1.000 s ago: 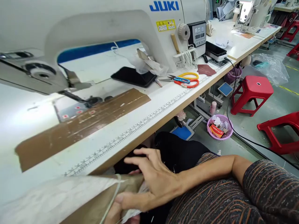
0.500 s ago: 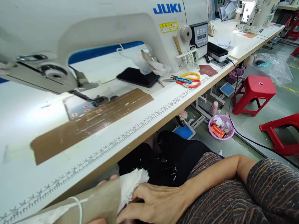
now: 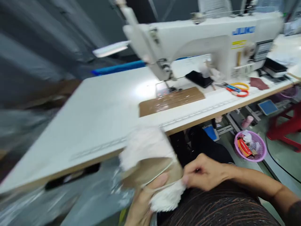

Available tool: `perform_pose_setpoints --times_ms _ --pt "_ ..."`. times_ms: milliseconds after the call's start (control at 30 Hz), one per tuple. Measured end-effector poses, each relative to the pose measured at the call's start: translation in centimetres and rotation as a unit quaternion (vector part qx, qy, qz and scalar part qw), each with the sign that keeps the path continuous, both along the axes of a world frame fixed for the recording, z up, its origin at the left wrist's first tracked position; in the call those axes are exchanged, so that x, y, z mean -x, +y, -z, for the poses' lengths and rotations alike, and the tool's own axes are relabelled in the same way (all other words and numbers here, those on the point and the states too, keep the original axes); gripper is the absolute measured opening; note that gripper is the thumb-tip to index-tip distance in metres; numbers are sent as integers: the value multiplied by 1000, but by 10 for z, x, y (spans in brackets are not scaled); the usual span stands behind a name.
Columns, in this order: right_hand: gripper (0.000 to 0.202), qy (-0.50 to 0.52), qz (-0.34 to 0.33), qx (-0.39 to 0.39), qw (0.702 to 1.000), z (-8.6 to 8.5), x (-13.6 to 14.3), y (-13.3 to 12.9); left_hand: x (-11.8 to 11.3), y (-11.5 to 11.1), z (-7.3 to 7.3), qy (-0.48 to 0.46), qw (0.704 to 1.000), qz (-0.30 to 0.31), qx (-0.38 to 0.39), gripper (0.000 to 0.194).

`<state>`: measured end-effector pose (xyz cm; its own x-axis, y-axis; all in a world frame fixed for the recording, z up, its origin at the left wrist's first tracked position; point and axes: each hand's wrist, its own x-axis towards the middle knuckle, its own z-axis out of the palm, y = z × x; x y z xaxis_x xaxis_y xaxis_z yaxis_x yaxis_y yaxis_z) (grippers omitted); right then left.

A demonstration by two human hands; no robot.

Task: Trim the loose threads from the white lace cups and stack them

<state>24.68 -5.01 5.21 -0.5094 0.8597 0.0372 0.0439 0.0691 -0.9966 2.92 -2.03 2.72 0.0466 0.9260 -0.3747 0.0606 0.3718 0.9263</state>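
Note:
A bundle of beige material with white fluffy lining [image 3: 150,171] hangs over my lap, just off the table's front edge. A thin pale cord runs across it. My left hand [image 3: 145,196] grips the bundle from below, the thumb pressed on the beige side near the cord. At its right edge my right hand [image 3: 203,172] pinches the material with thumb and bent fingers; the exact part it holds is blurred. Beyond, a brown strip [image 3: 171,101] lies under the needle area of a white sewing machine [image 3: 202,34].
Along the white table [image 3: 105,103] lie a black phone [image 3: 198,78], scissors with yellow and red handles [image 3: 240,89] and a reddish-brown scrap [image 3: 258,83]. On the floor stand a purple basket [image 3: 263,153] with scraps and a red stool [image 3: 285,127]. Clear plastic [image 3: 94,191] lies at lower left.
The view has swung left and back, so more of the table shows. The bundle has turned from lying lengthwise to hanging with its fluffy side up. My left hand now shows more fully.

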Motion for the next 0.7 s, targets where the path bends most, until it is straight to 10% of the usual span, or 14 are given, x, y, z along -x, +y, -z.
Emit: perform_pose_setpoints --times_ms 167,300,433,533,600,700 --pt "45 -45 116 -92 988 -8 -8 18 -6 9 -13 -114 982 150 34 37" --pt "25 -20 268 -160 950 -4 -6 26 -3 3 -7 -214 968 125 53 45" --pt "59 0 164 64 984 22 6 29 -5 -18 7 -243 962 116 -47 49" --pt "51 -82 76 207 972 51 27 28 10 -33 27 -150 959 225 -90 42" --pt "47 -99 78 280 952 66 41 26 33 -46 47 -69 975 191 -90 41" --pt "49 -112 109 356 921 76 59 31 82 -74 80 -55 997 -44 -7 36"
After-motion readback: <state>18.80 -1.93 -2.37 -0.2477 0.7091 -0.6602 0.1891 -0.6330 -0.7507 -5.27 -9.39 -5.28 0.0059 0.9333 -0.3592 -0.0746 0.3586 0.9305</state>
